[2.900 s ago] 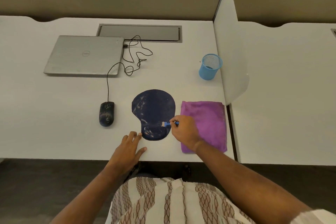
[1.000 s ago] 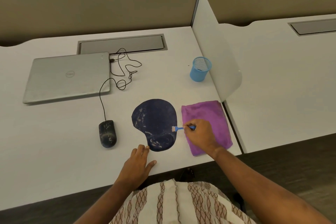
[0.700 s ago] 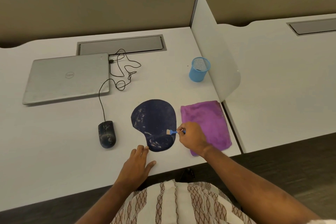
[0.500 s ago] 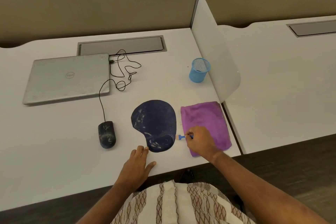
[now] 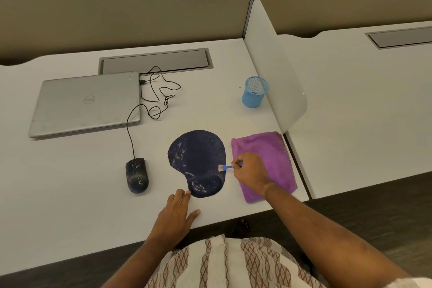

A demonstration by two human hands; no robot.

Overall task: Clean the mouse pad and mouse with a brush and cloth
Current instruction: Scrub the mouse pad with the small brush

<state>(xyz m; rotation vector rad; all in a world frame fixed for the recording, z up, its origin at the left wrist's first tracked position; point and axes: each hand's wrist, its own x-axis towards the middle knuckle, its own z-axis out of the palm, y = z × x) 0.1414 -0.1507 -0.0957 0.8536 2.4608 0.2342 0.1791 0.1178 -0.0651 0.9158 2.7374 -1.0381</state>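
Pinching a small blue brush point(image 5: 225, 167), the right hand point(image 5: 251, 170) holds its bristles at the mouse pad point(image 5: 198, 156)'s right rim, near the tabletop point(image 5: 70, 182)'s front edge. The left hand point(image 5: 174, 220) lies flat, fingers straight, touching the pad's front. A purple cloth point(image 5: 268, 147) lies under the right wrist; the smudged mouse point(image 5: 136, 175) sits left of the pad, with a closed laptop point(image 5: 86, 103) and a blue mesh cup point(image 5: 254, 92) behind.

White desk point(image 5: 70, 194) w/ laptop point(image 5: 86, 103), mouse point(image 5: 136, 175), mouse pad point(image 5: 198, 156), purple cloth point(image 5: 273, 154), blue mesh cup point(image 5: 254, 93)
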